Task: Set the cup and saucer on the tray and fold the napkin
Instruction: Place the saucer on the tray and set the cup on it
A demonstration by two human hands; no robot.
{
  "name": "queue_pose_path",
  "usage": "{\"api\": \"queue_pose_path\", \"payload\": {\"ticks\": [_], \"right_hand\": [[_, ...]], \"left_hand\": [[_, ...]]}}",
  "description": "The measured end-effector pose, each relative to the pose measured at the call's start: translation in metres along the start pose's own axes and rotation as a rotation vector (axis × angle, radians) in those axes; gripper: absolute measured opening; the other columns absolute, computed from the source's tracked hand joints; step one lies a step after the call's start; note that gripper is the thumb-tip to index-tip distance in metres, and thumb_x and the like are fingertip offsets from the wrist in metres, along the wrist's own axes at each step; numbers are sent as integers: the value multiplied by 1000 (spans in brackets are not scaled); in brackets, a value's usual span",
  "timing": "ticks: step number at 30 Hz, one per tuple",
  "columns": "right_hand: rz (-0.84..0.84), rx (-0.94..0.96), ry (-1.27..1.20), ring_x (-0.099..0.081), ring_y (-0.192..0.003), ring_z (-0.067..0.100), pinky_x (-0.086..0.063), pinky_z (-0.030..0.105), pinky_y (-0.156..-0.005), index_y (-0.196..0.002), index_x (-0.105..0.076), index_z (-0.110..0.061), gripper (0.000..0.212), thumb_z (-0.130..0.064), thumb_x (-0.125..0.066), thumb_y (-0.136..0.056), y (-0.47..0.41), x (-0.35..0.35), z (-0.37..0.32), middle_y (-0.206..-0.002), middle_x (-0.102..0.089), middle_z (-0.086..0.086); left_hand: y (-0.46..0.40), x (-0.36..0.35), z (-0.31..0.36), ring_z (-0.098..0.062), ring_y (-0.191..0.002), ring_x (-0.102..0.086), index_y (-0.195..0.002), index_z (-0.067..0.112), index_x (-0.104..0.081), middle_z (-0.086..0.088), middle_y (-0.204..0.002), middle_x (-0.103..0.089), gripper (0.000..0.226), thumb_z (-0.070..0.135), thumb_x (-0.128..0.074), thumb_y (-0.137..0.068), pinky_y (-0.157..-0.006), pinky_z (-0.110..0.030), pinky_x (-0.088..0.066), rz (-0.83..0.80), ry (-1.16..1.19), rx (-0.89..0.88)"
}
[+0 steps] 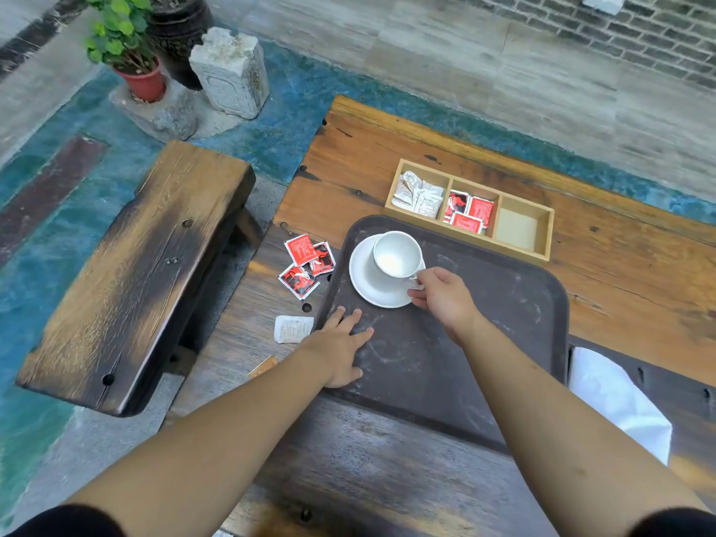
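Both my forearms reach out from the bottom edge over the dark wooden worktop (387, 451). My left hand (341, 346) lies flat and open, palm down, fingers spread on the near-left part of the brown tray (484, 327), gripping nothing. My right hand (441, 296) is pinched on the handle of the white cup (397, 254), thumb and fingers closed around it at the cup's near-right side.

That cup sits upright on the white saucer (368, 282), and the saucer rests on the tray's far-left corner; the cup looks empty, with a pale bottom. Off the tray's right edge, a white napkin (616, 401) lies crumpled and unfolded on the worktop, partly hidden behind my right forearm.

Just beyond the tray's far edge stands a wooden organizer box (470, 209) with three compartments: white sachets (420, 195) in the left one, red sachets (469, 212) in the middle one, and the right one bare. On the worktop left of the tray lies a small cluster of loose red sachets (308, 265), overlapping one another, and nearer to me a single white sachet (290, 329) just beside my left hand's fingertips. A small tan packet (264, 366) shows beside my left wrist.

Left of the worktop, a wooden bench (135, 273) stands on the floor, with a potted plant (131, 52) and a carved stone block (230, 71) beyond it.
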State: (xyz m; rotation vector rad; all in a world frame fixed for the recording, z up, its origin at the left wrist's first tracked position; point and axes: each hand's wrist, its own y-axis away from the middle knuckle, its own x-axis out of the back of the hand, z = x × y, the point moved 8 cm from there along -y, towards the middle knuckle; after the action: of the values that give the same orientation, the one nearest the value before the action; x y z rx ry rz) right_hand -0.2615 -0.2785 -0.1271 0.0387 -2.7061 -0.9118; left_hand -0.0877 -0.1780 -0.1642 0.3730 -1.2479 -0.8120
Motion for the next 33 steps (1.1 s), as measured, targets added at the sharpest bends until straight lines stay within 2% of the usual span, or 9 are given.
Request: {"api": "queue_pose_path", "payload": {"ticks": [3, 5, 8, 11, 14, 17, 23, 29, 33], "right_hand": [[-1, 7, 1, -67, -85, 15, -58, 37, -90, -91, -62, -9, 25, -30, -49, -96, 0, 2, 0, -98, -64, 9], [4, 9, 13, -65, -80, 15, -55, 44, -94, -89, -61, -8, 25, -31, -51, -94, 0, 3, 2, -91, -63, 7], [18, 16, 46, -68, -87, 21, -54, 51, -95, -92, -62, -7, 30, -36, -55, -89, 0, 7, 0, -89, -68, 3], [14, 39, 52, -68, -99, 24, -55, 50, -93, -95, -61, -22, 21, -39, -61, -83, 2, 11, -4, -98, -68, -2], [-9, 91, 93, -66, -98, 22, -55, 48, -92, -104, -58, -27, 28, -32, -70, -78, 1, 14, -10, -104, -65, -1], [-16, 139, 163, -63, -95, 20, -56, 37, -79, -110, -53, -25, 45, -26, -79, -73, 2, 14, -17, -110, -62, 3], [-56, 209, 259, -59, -99, 19, -51, 29, -72, -124, -46, -25, 68, -27, -84, -67, 5, 5, -30, -115, -57, -1], [-57, 242, 305, -59, -98, 16, -47, 25, -66, -119, -46, -26, 62, -25, -84, -70, 4, 2, -38, -110, -59, -3], [-61, 250, 354, -58, -103, 17, -52, 31, -77, -122, -47, -26, 63, -25, -84, -71, 2, 3, -43, -115, -60, -3]], "left_hand": [[1, 11, -2, -22, -152, 5, -155, 29, -20, 2, -166, 2, 75, 44, -57, -92, -120, -47, -21, 30, 83, -23], [0, 25, -5, -25, -149, -18, -150, 24, -34, -5, -163, -20, 67, 43, -60, -91, -119, -39, -23, 77, 172, -24], [-2, 56, -20, -23, -123, -54, -134, 24, -55, -3, -136, -54, 51, 45, -63, -88, -104, -37, -42, 185, 284, 40], [-8, 91, -33, -20, -105, -62, -121, 22, -62, 1, -120, -66, 40, 41, -66, -85, -91, -33, -49, 298, 348, 95], [-19, 119, -41, -17, -91, -60, -118, 24, -57, 3, -109, -66, 42, 39, -72, -82, -78, -28, -45, 357, 399, 125], [-34, 136, -40, -21, -97, -61, -127, 26, -47, 3, -108, -60, 63, 33, -80, -73, -81, -33, -49, 353, 467, 116], [-50, 146, -17, -23, -133, -43, -151, 28, -23, -3, -151, -37, 115, 18, -90, -58, -107, -38, -40, 337, 546, 14], [-55, 145, -6, -23, -134, -42, -145, 29, -36, -1, -146, -43, 98, 13, -87, -63, -108, -41, -40, 393, 639, -56], [-50, 147, -4, -21, -120, -50, -132, 31, -45, 3, -131, -52, 86, 18, -89, -59, -99, -47, -48, 447, 654, -75]]}}
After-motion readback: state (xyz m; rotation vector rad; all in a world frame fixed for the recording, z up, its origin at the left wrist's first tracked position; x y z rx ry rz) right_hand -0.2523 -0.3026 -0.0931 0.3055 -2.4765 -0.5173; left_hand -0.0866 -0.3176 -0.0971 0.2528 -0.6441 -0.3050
